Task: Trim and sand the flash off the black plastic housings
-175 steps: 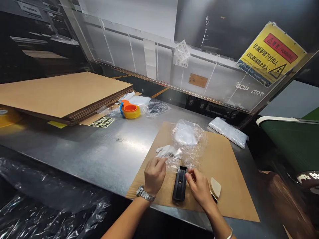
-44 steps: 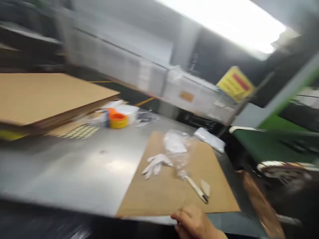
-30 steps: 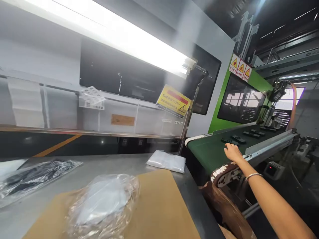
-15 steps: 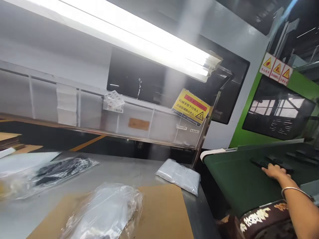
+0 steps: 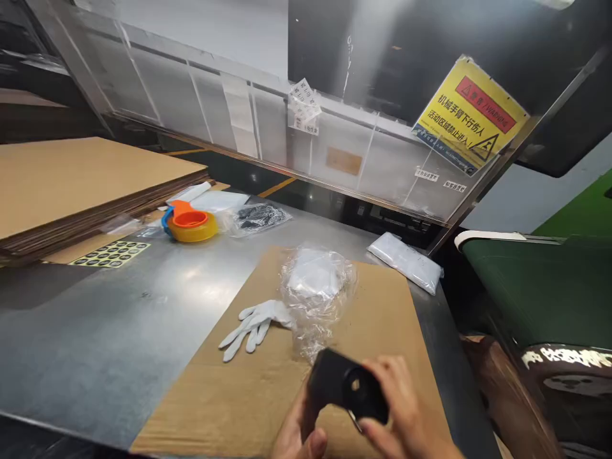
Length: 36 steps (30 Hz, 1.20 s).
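Note:
Low in the view, a black plastic part [image 5: 329,377] with a round, ring-like end is held above the cardboard sheet [image 5: 191,408]. My left hand [image 5: 299,428] grips its left end from below, the thumb bent inward. On the right, my right hand [image 5: 401,411] closes round the ring end with fingers and thumb. A thin shiny edge shows beneath the ring by the right thumb; I cannot make out what it is. Just beyond the part lies a crumpled clear plastic bag [image 5: 318,287] with white material inside, and a white glove [image 5: 255,326] touches its left side.
A metal table [image 5: 109,338] carries a tape dispenser [image 5: 191,222], a sticker sheet [image 5: 112,254], a bagged black item [image 5: 262,218] and a white packet [image 5: 406,260]. Stacked cardboard [image 5: 95,185] rises at left. A green conveyor belt [image 5: 549,287] runs at right; a warning sign [image 5: 471,115] hangs behind.
My right hand was on black parts on the conveyor. Now both hands hold one black part over the cardboard, and the view has turned left and down.

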Tool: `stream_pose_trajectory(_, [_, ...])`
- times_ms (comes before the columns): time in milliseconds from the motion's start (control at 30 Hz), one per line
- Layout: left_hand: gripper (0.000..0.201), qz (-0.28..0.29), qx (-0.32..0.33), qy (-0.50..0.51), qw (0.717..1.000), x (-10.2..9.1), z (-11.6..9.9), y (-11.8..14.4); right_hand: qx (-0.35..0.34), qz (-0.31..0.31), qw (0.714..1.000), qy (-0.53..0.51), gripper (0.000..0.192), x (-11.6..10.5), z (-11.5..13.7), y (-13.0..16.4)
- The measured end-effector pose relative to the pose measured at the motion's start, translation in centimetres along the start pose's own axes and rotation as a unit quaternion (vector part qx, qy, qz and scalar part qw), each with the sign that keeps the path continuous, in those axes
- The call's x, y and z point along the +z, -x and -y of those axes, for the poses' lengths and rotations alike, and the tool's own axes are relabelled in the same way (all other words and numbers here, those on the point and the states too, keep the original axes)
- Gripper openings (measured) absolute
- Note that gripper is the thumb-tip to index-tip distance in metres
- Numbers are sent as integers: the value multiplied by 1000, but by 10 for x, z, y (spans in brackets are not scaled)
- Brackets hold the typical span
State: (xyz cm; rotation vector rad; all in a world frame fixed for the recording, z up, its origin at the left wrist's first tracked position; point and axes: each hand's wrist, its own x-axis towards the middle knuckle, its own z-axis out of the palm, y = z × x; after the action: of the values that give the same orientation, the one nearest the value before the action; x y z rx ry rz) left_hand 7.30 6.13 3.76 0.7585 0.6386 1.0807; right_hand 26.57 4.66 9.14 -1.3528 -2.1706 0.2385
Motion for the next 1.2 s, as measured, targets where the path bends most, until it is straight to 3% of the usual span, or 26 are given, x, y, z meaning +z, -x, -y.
stream_pose_trajectory(67, [64,-69,-9,27,997,6,5,6,-36,-10,999,-36,56,42,17,8])
stream_pose_trajectory(100, [55,-102,-10,12,995,4,4,10,5,0,999,-35,54,55,17,12])
stream_pose_trajectory(167, [42,-135,4,-67,989,-6,0,17,160,-1,987,17,48,67,4,20])
stream_pose_trajectory(200, [40,-127,19,-123,984,-12,-4,21,238,-11,970,52,45,69,-6,24])
stream_pose_trajectory(267, [37,-64,55,-228,970,-25,-11,29,318,-14,943,94,40,71,-29,30])
stream_pose_trajectory(367, [42,45,102,-321,940,-37,-17,39,348,20,932,103,29,73,-56,32])
stream_pose_trajectory(433, [47,74,119,-343,929,-40,-18,45,354,31,929,100,23,72,-62,31])
stream_pose_trajectory(500, [48,80,128,-355,923,-41,-19,50,348,30,932,92,23,65,-53,28])
stream_pose_trajectory(600, [49,81,126,-366,919,-41,-19,57,289,25,956,44,30,51,-7,24])
stream_pose_trajectory(633, [48,85,117,-369,918,-41,-20,59,244,21,969,17,33,48,14,23])
stream_pose_trajectory(667, [43,90,105,-373,918,-41,-21,61,146,-2,989,-34,36,45,37,22])
stream_pose_trajectory(733, [27,107,80,-384,914,-40,-23,65,-59,9,993,-101,49,43,77,19])
stream_pose_trajectory(800, [17,121,62,-399,907,-39,-27,69,-128,11,986,-111,55,45,102,17])
stream_pose_trajectory(900, [11,134,39,-420,897,-39,-32,77,-89,30,991,-95,54,48,111,19])
stream_pose_trajectory(1000, [11,144,21,-406,902,-40,-33,82,-77,7,992,-103,53,51,111,25])
stream_pose_trajectory(1100, [12,143,-4,-338,930,-40,-29,84,-90,-12,985,-149,53,55,116,31])
stream_pose_trajectory(1200, [15,145,-93,-190,966,-40,-23,87,-4,-25,974,-223,43,64,119,39])
